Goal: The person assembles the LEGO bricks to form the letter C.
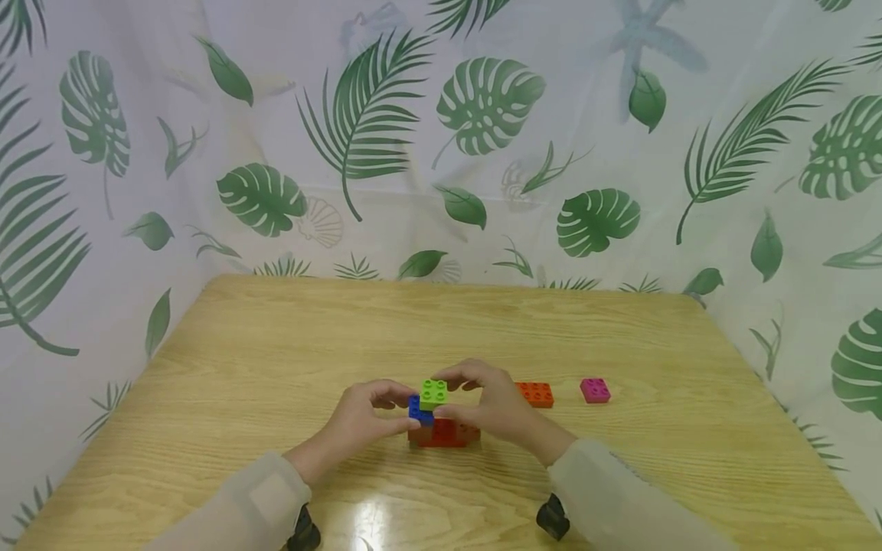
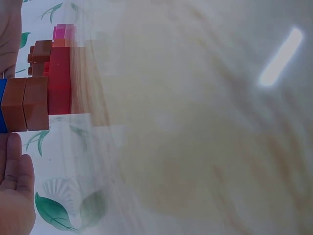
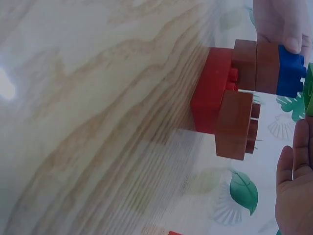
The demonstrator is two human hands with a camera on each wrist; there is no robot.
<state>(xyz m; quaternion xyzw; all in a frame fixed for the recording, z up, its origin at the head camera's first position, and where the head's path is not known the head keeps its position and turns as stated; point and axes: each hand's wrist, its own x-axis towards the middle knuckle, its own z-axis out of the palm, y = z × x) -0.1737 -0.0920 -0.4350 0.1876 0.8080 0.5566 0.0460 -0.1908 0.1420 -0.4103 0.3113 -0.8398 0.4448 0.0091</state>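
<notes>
A: How much is built — can you say?
B: Red brick (image 3: 208, 93), brown bricks (image 3: 231, 125) and blue brick (image 3: 289, 73) are stacked, well apart from the counter's (image 1: 276, 329) far edge; left hand (image 1: 358, 415) pinches the blue brick, right hand (image 1: 492, 402) the green brick (image 1: 433, 393) just above
A: What remains?
B: Joining green, I judge — orange brick (image 1: 536, 394) and pink brick (image 1: 595, 390) lie loose, toward the right edge

The right hand (image 1: 493, 401) hides part of the orange brick (image 1: 537, 394). The right wrist view's edge cuts off the green brick (image 3: 309, 92); the left wrist view's, the blue brick (image 2: 3, 108).
</notes>
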